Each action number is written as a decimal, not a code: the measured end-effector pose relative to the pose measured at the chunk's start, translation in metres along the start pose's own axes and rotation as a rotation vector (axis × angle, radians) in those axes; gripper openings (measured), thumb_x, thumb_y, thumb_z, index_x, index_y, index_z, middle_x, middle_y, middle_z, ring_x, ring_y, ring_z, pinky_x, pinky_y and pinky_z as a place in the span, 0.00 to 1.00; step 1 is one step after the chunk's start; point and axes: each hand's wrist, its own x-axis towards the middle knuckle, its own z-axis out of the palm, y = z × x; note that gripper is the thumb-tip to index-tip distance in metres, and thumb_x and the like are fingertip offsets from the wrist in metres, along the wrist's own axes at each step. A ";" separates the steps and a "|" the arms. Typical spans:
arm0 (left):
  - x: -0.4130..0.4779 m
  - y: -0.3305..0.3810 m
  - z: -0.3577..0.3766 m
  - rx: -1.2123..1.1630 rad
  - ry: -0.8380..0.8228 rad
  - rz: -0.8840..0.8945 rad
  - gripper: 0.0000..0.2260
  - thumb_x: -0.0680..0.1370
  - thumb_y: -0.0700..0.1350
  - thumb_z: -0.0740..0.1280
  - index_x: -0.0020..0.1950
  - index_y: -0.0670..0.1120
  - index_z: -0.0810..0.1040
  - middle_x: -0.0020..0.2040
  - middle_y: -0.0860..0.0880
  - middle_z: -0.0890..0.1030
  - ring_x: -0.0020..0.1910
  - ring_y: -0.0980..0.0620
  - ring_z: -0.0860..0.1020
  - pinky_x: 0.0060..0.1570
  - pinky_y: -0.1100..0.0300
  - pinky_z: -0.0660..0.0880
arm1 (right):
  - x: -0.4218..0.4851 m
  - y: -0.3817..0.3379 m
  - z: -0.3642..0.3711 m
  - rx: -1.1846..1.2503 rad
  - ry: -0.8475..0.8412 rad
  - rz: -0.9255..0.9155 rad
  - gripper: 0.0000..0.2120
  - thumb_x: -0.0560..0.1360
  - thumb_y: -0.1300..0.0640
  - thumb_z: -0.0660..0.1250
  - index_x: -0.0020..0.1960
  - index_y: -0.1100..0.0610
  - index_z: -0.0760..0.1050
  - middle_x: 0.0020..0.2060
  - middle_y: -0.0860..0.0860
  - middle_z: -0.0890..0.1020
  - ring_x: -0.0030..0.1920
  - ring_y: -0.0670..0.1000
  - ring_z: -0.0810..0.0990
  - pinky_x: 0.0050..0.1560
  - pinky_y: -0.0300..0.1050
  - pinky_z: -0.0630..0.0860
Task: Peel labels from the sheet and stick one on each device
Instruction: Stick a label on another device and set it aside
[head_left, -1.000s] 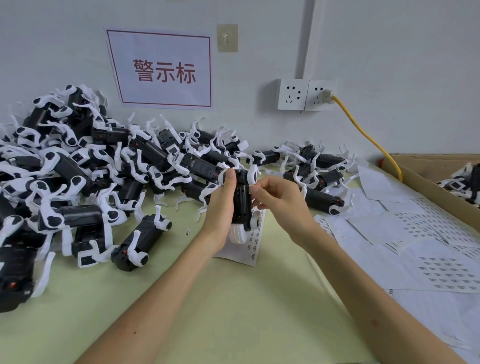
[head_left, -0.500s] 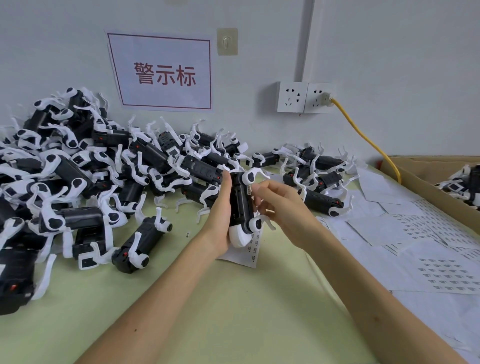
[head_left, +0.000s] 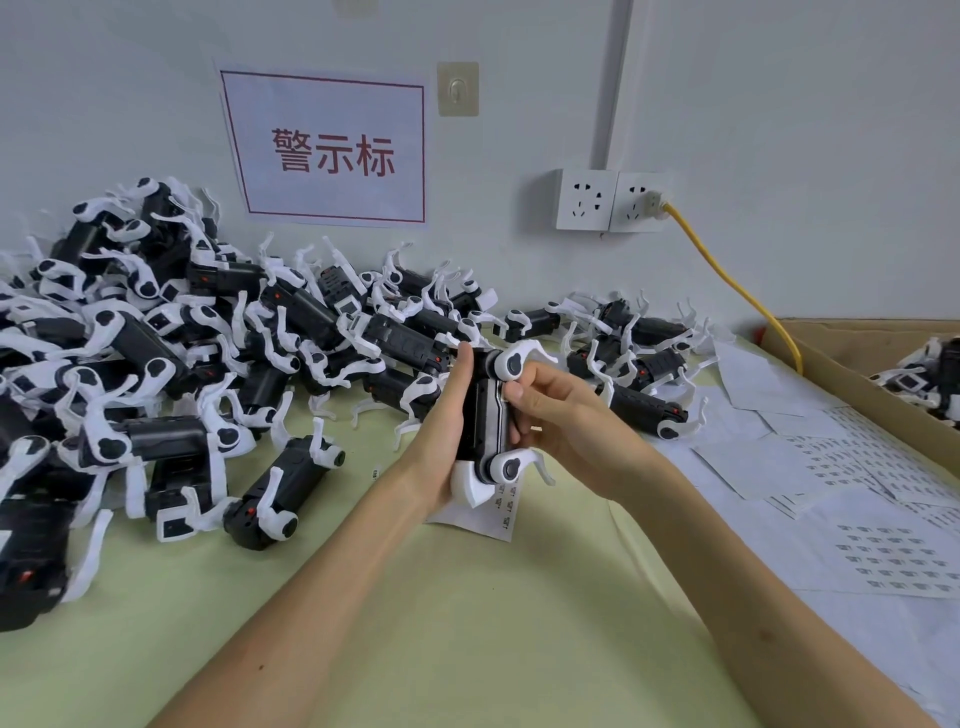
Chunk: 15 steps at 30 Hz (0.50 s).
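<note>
- Device (head_left: 485, 415), black with white folded arms, is held upright at the centre of the scene. It is just above the label sheet (head_left: 500, 512), which lies on the green surface (head_left: 467, 623).
- Since a second ago, my right hand (head_left: 563, 423) has slid from the top end of the device down to its right edge, and the device has turned a little. I judge a label has just gone on and is being rubbed down. The label itself is too small to see.
- My left hand (head_left: 441, 431) grips the device from the left, fingers closed round it and thumb lying up its side.
- My right hand's fingers (head_left: 514, 389) are curled against the device's right edge, the thumb tip pressing on it.
- A pile of devices (head_left: 156, 364) lies far left, and more sheets (head_left: 831, 467) lie to the right.
</note>
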 end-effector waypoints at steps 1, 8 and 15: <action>0.001 -0.001 0.000 -0.009 0.009 0.003 0.37 0.76 0.74 0.58 0.62 0.42 0.82 0.52 0.38 0.77 0.51 0.41 0.74 0.55 0.47 0.71 | 0.000 0.000 0.000 0.004 0.002 -0.002 0.11 0.76 0.56 0.68 0.40 0.57 0.68 0.31 0.53 0.72 0.33 0.50 0.75 0.38 0.42 0.69; 0.003 -0.003 0.001 -0.051 0.007 -0.025 0.32 0.77 0.73 0.57 0.53 0.48 0.85 0.42 0.46 0.78 0.40 0.51 0.76 0.42 0.58 0.74 | 0.002 0.003 0.001 0.040 0.068 -0.008 0.11 0.78 0.62 0.68 0.39 0.55 0.68 0.31 0.51 0.71 0.33 0.51 0.74 0.39 0.43 0.69; 0.000 0.000 0.003 -0.057 0.021 -0.047 0.33 0.77 0.73 0.58 0.58 0.47 0.85 0.49 0.41 0.80 0.48 0.47 0.79 0.50 0.55 0.76 | 0.002 0.005 0.003 0.006 0.071 -0.054 0.15 0.75 0.58 0.74 0.39 0.58 0.68 0.30 0.50 0.73 0.30 0.48 0.73 0.36 0.39 0.70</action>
